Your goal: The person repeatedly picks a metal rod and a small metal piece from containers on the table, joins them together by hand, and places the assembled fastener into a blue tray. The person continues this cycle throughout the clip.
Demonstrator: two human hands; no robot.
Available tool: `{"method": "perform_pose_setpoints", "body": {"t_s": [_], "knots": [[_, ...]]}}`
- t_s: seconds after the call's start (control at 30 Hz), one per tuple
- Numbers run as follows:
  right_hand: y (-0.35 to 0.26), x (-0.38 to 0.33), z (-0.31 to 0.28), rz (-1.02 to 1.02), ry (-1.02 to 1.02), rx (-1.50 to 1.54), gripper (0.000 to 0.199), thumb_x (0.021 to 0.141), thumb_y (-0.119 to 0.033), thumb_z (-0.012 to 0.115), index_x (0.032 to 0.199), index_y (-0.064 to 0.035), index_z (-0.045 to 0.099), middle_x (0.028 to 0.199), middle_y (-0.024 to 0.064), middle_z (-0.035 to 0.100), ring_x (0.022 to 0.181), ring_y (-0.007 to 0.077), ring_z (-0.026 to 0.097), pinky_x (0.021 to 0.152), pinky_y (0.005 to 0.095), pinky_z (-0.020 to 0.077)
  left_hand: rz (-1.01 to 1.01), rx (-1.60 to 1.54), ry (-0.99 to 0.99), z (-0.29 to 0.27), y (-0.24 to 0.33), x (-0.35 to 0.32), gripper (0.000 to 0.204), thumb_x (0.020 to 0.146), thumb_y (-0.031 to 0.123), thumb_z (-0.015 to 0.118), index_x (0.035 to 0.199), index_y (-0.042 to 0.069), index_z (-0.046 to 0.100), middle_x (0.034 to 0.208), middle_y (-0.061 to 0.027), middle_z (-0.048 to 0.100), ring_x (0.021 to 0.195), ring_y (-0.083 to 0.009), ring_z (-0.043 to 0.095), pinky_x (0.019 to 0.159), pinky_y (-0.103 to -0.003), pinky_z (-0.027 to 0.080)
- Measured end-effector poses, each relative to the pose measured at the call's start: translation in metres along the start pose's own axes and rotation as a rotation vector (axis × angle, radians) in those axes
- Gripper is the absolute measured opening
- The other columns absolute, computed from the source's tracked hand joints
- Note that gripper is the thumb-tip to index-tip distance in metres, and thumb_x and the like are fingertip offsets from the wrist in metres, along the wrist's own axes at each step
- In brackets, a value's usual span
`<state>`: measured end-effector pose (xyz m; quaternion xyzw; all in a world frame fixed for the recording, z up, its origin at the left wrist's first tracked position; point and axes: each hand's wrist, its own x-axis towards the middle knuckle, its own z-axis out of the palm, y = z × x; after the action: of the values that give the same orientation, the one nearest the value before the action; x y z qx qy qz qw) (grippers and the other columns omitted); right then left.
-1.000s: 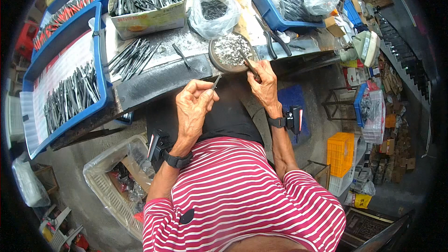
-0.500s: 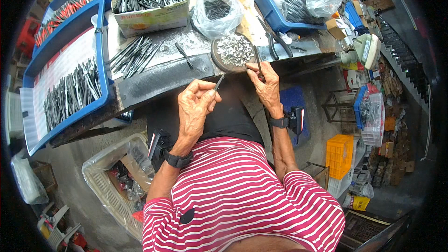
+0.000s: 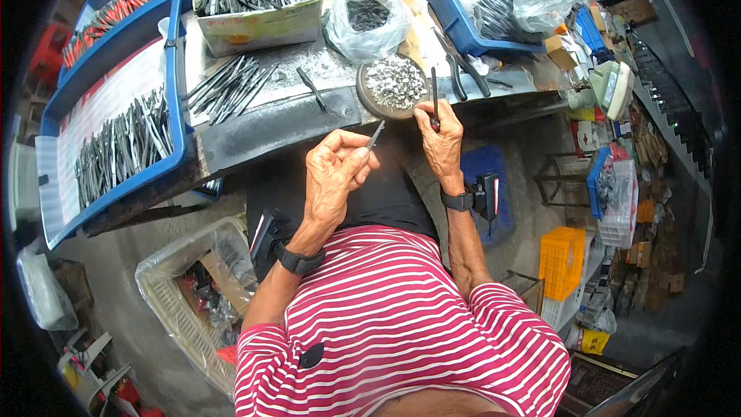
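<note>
While I look down from the head camera, my left hand is curled, pinching a thin grey metal piece between thumb and fingers, just below the edge of the metal workbench. My right hand pinches a slim dark rod that stands upright, right beside a round dish of small silvery parts at the bench edge. Loose dark metal strips lie on the bench to the left. Beyond them sit a cardboard box of similar strips and a blue tray holding more.
</note>
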<state>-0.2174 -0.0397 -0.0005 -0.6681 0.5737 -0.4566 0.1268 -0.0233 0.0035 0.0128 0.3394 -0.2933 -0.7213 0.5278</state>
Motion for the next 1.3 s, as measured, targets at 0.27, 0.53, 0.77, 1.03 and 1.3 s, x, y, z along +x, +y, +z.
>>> {"method": "perform_pose_setpoints", "body": {"t_s": [0.27, 0.53, 0.77, 1.03, 1.3], "knots": [[-0.043, -0.013, 0.002, 0.303, -0.082, 0.345, 0.007, 0.086, -0.006, 0.058, 0.083, 0.0, 0.059, 0.063, -0.0003, 0.054, 0.049, 0.0041, 0.047, 0.044, 0.0184, 0.039, 0.043, -0.139, -0.048, -0.003, 0.0, 0.001, 0.016, 0.087, 0.005, 0.056, 0.099, -0.004, 0.053, 0.079, -0.0103, 0.06, 0.056, -0.0057, 0.047, 0.043, -0.014, 0.032], [-0.086, -0.021, 0.007, 0.311, -0.244, 0.56, 0.007, 0.084, -0.001, 0.059, 0.089, 0.0026, 0.059, 0.07, 0.0033, 0.059, 0.053, 0.0057, 0.05, 0.047, 0.0185, 0.0413, 0.068, -0.169, 0.003, -0.003, 0.002, -0.002, 0.015, 0.085, 0.004, 0.056, 0.098, -0.005, 0.054, 0.074, -0.0038, 0.055, 0.055, -0.0049, 0.044, 0.044, -0.016, 0.029], [-0.088, -0.022, 0.014, 0.233, -0.198, 0.464, 0.012, 0.08, -0.002, 0.065, 0.091, -0.001, 0.06, 0.069, -0.0012, 0.057, 0.055, 0.0022, 0.05, 0.046, 0.0162, 0.0398, 0.097, -0.124, 0.026, -0.002, 0.002, -0.003, 0.012, 0.085, 0.001, 0.055, 0.095, -0.006, 0.057, 0.071, -0.0027, 0.054, 0.054, -0.0035, 0.043, 0.044, -0.016, 0.029], [-0.087, -0.024, 0.016, 0.158, -0.144, 0.385, 0.014, 0.078, -0.003, 0.067, 0.089, -0.0022, 0.058, 0.071, -0.0006, 0.058, 0.056, 0.0026, 0.05, 0.047, 0.017, 0.041, 0.083, -0.072, 0.03, -0.004, 0.001, -0.004, 0.012, 0.086, 0.0, 0.056, 0.096, -0.006, 0.057, 0.073, -0.0029, 0.055, 0.055, -0.0057, 0.046, 0.044, -0.015, 0.031], [-0.075, -0.021, 0.019, -0.114, -0.086, 0.27, 0.017, 0.077, -0.003, 0.069, 0.09, -0.0019, 0.058, 0.073, 0.0017, 0.06, 0.057, 0.0032, 0.052, 0.047, 0.0183, 0.0404, 0.073, -0.066, 0.032, -0.003, 0.003, -0.004, 0.012, 0.085, 0.001, 0.057, 0.094, -0.005, 0.058, 0.07, -0.0013, 0.054, 0.055, -0.0047, 0.045, 0.045, -0.015, 0.031]]}}
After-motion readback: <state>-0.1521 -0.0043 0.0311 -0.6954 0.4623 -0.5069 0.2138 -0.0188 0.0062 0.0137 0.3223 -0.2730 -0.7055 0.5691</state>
